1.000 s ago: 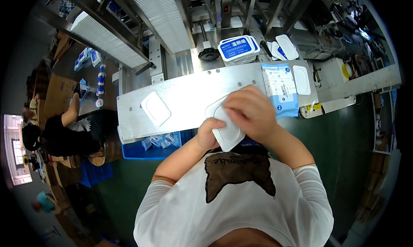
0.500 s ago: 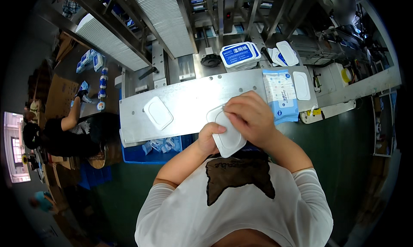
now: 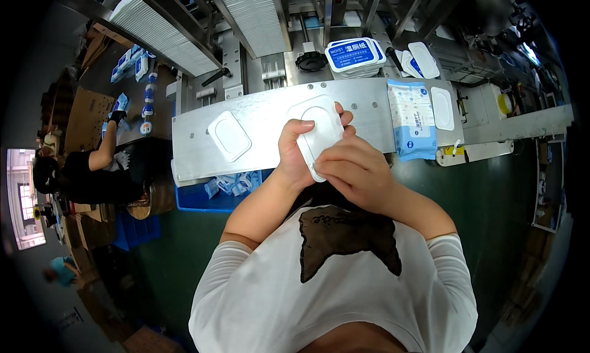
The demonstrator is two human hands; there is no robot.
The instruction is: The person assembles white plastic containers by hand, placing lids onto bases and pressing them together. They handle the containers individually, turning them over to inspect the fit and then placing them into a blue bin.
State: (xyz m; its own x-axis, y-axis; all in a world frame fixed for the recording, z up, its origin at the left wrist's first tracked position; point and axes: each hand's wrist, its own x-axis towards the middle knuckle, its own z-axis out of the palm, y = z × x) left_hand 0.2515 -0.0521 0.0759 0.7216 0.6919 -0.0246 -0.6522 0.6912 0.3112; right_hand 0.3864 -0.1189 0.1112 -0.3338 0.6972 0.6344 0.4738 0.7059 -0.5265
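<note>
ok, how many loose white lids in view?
4, maybe more hidden: one lid in both hands, one lid lying left on the metal table, one beside the wipes pack, one farther back.

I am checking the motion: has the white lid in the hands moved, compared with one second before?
Yes. The white lid has moved up, away from the body: it now overlaps the metal plate, with its top near the far edge.

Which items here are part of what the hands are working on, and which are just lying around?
In hand:
- white plastic lid, held by left hand and right hand

Lying about:
- second white lid on the metal plate
- blue-and-white wipes pack
- stack of blue-topped lids
- blue bin below the plate
</note>
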